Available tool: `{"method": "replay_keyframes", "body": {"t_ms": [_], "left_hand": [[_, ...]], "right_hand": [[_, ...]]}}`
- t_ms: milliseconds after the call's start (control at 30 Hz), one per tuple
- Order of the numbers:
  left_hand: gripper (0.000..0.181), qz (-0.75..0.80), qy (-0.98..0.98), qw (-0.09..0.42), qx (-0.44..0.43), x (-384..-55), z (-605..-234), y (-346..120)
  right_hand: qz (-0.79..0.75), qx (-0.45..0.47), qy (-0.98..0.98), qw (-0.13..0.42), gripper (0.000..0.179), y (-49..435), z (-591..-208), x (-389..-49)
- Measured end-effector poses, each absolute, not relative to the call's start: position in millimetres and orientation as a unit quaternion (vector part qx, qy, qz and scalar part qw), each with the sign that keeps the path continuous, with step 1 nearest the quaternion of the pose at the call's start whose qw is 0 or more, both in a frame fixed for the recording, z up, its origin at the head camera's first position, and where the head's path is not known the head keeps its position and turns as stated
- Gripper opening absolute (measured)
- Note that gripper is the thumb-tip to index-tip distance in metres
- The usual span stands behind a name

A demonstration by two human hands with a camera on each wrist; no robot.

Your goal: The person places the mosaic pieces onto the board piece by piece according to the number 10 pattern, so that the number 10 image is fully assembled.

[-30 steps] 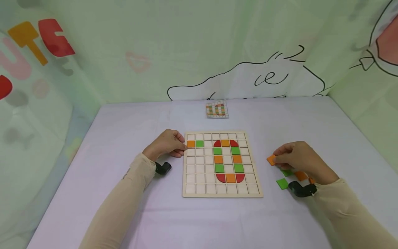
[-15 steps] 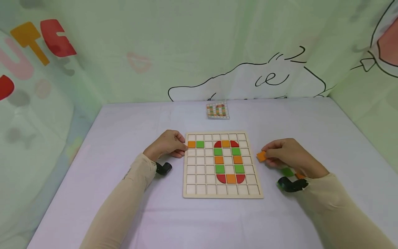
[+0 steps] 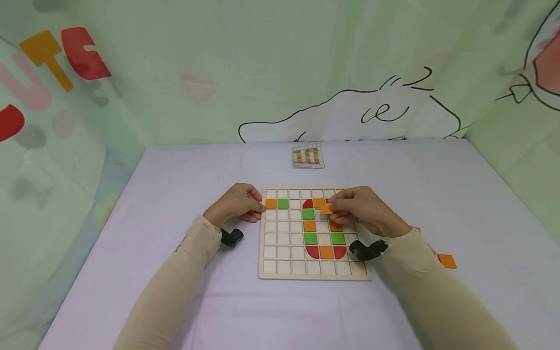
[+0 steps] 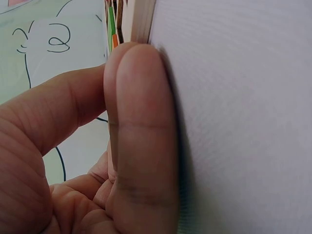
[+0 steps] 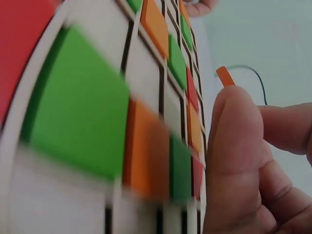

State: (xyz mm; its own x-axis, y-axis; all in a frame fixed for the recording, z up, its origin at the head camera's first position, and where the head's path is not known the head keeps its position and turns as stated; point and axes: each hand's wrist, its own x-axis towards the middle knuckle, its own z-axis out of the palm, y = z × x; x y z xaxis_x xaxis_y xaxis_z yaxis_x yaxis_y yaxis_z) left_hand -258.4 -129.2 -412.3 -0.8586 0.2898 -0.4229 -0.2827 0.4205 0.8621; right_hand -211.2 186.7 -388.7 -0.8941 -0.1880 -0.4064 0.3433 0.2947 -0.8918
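Observation:
A pale wooden grid board (image 3: pixel 276 267) lies on the table. Orange, green and red pieces form a rounded ring on its right half, and an orange square (image 3: pixel 271 203) and a green square (image 3: pixel 283 203) sit side by side near its upper left. My left hand (image 3: pixel 236 201) holds the board's left edge, with thumb and fingertips right at the rim in the left wrist view. Over the ring's upper right, my right hand (image 3: pixel 363 206) pinches an orange square tile (image 3: pixel 325 208) between thumb and index finger. That hand hides part of the ring. The tile's edge (image 5: pixel 225 76) shows above the thumb in the right wrist view.
Loose tiles, one an orange tile (image 3: pixel 447 261), lie right of the board, partly hidden by the right sleeve (image 3: pixel 420 272). A small printed pattern card (image 3: pixel 308 155) lies behind the board. Printed cloth (image 3: pixel 210 107) hangs along the table's back and sides.
My right hand has carried the orange tile leftward from the loose tiles to above the board. My left hand stays at the board's left edge.

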Motion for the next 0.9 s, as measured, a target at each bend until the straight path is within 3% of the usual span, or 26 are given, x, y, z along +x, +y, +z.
{"method": "replay_keyframes", "body": {"t_ms": [900], "left_hand": [[0.027,0.540,0.799,0.266,-0.004,-259,-411,-129]], "right_hand": [[-0.560,0.046,0.785,0.259,0.023,104,-394,-232]]}}
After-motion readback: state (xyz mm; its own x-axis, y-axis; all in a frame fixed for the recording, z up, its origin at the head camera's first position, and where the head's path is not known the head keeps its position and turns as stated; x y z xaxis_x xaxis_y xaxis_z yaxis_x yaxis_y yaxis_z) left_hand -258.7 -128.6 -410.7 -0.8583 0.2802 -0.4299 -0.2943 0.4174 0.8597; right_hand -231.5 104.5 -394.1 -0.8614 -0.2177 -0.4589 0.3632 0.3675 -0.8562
